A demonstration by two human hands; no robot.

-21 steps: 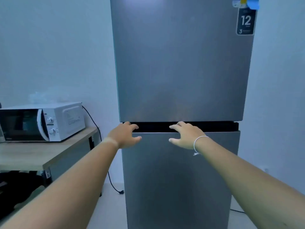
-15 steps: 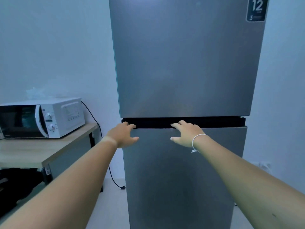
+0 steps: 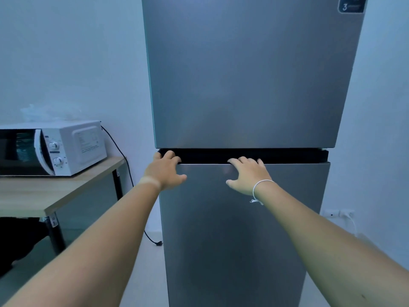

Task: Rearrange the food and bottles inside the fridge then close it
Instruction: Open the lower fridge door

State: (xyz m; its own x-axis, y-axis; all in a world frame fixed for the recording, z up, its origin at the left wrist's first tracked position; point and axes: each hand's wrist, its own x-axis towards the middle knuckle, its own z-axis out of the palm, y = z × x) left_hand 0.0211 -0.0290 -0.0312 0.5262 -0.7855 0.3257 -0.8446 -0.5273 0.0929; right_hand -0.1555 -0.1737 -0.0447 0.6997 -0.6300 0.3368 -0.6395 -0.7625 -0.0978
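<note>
At the top edge of the lower door (image 3: 243,229), your left hand (image 3: 164,171) hooks its fingers into the dark gap (image 3: 210,156) at the left corner. Your right hand (image 3: 247,176) curls over the edge near the middle. The fridge (image 3: 243,74) is closed, with food and bottles hidden inside. A sharp yank could topple bottles or slip your 2 hands off the lip.

The fridge (image 3: 243,85) runs off the top and bottom edges, and its shut doors hide everything inside. Fingertips of the left hand (image 3: 164,171) and right hand (image 3: 247,176) vanish into the dark gap (image 3: 292,156) above the lower door (image 3: 243,229). The far-right sticker (image 3: 352,5) is cropped (small print unreadable); the microwave (image 3: 66,147) is cut off at left.
</note>
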